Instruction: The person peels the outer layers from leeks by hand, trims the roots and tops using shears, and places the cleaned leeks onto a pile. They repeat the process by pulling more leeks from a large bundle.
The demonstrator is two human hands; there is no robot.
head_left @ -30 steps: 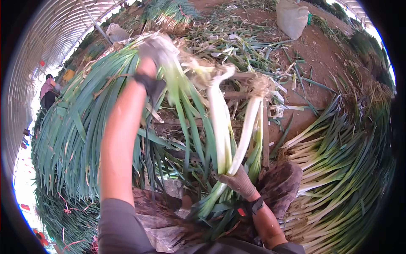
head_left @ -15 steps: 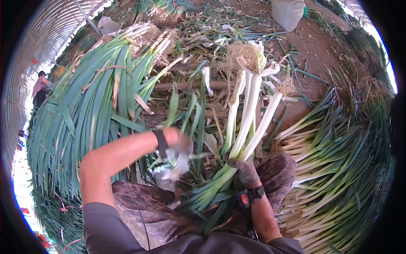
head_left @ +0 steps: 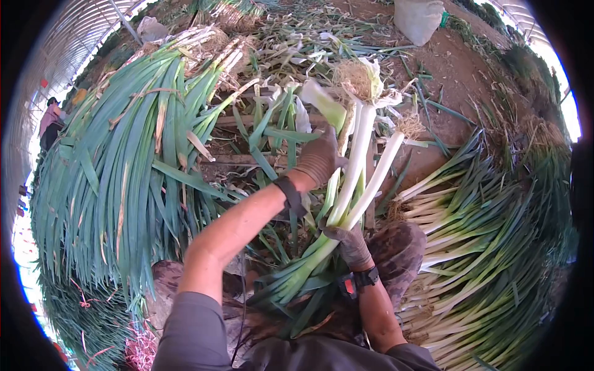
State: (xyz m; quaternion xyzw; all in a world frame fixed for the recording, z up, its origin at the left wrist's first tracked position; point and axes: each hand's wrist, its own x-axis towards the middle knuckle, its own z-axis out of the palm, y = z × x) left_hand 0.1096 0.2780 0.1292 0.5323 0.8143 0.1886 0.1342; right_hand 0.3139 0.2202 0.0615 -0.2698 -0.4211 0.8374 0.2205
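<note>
Where the left hand (head_left: 317, 157) went: up from the lap, now closed on the leeks (head_left: 362, 161), mid-stalk.
Right hand (head_left: 348, 242): clenched round their lower stems, near centre.
Hidden: left fingertips, behind the stalks.

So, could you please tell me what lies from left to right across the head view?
First a distant person → heap of green leek leaves → left hand → held leeks, gripped lower down by the right hand → stacked trimmed leeks.

Bright daylight, blown-out edges, heavy fisheye distortion, black corners
</note>
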